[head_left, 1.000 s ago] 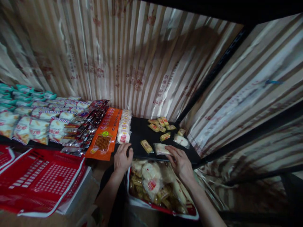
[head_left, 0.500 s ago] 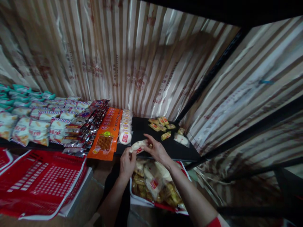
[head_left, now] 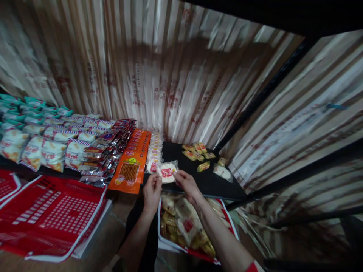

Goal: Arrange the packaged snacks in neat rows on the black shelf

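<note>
Between my two hands is a round white snack packet [head_left: 168, 172] in clear wrapping with a red label, its face turned up toward me. My left hand [head_left: 152, 192] pinches its left edge. My right hand [head_left: 188, 185] grips the right edge. The packet is held above the front of the black shelf [head_left: 193, 181], beside a row of similar white packets [head_left: 154, 151]. Below my hands stands a red basket with a white rim [head_left: 232, 226], holding white packets [head_left: 185, 217] and yellowish wrapped snacks [head_left: 170, 226]; my right forearm covers part of it.
Left along the shelf lie orange bags [head_left: 131, 162], dark red packets [head_left: 113, 143], white snack bags [head_left: 52, 153] and green packets [head_left: 17, 113]. Small yellow packets [head_left: 203, 166] and a white packet [head_left: 222, 172] lie at right. A red basket [head_left: 56, 215] stands lower left; a black post [head_left: 263, 88] rises at right.
The packet in my hands has turned from tilted and partly covered to flat, label facing me. My right hand has dropped to its right edge. The view has shifted slightly.
</note>
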`<state>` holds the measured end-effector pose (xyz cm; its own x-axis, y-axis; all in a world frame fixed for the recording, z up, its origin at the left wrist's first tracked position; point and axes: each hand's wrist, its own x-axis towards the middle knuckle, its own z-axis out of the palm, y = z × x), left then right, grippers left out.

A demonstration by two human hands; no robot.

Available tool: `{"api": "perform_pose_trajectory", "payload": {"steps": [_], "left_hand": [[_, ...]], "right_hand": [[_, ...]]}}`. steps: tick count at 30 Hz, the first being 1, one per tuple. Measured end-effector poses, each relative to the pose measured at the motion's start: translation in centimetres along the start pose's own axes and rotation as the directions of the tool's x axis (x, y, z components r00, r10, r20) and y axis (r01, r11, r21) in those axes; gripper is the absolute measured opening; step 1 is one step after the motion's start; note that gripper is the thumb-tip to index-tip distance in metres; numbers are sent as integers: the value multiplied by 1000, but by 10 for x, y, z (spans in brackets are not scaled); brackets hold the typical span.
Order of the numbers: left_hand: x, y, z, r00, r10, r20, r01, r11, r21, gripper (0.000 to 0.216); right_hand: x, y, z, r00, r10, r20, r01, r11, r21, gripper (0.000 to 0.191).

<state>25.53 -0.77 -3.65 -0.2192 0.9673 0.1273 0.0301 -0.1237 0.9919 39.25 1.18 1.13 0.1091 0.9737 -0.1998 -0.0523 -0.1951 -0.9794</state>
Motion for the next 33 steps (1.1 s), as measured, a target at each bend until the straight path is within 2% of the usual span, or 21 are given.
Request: {"api": "perform_pose_trajectory", "payload": {"steps": [2,5,9,12,14,16,18,21,24,30,33], "left_hand": [[3,-4,-1,1000,20,6,-20,999,35,34],[8,-10,-3,1000,11,14,-13,995,101,38],[13,-11,-7,1000,-27,-4,27,989,144,41],[15,-7,-6,999,-41,16,38,987,153,39],[15,-4,-4,1000,0,29,-5,987,162,34],[14,-3,-2,997,80,-3,-78,981,177,31],[11,-1,-2,987,141,-81,-122,972,201,30],[8,0,-4,967,183,-175,-137,959,247,26],[7,-1,-6,962,221,-159,-168,942,292,19],[10,-3,-6,964,220,-149,-126,873,471,20],[9,-3,-3,970,207,-130,-96,811,577,22]], "right_hand": [[-6,8,8,995,86,-45,-81,992,101,38],[-16,23,20,985,170,-43,-159,968,197,40],[-19,35,27,978,207,-14,-200,961,189,41],[-15,31,23,987,154,-44,-146,978,147,39],[-9,22,17,991,87,-99,-74,989,130,42],[-2,12,8,988,-2,-156,18,994,103,46],[5,1,-1,978,-103,-182,116,992,58,49],[14,-8,-11,975,-204,-84,199,978,-60,43],[22,-7,-10,973,-218,72,227,960,-164,36],[47,13,13,958,-188,215,239,939,-246,27],[62,18,24,951,-187,246,268,895,-355,22]]}}
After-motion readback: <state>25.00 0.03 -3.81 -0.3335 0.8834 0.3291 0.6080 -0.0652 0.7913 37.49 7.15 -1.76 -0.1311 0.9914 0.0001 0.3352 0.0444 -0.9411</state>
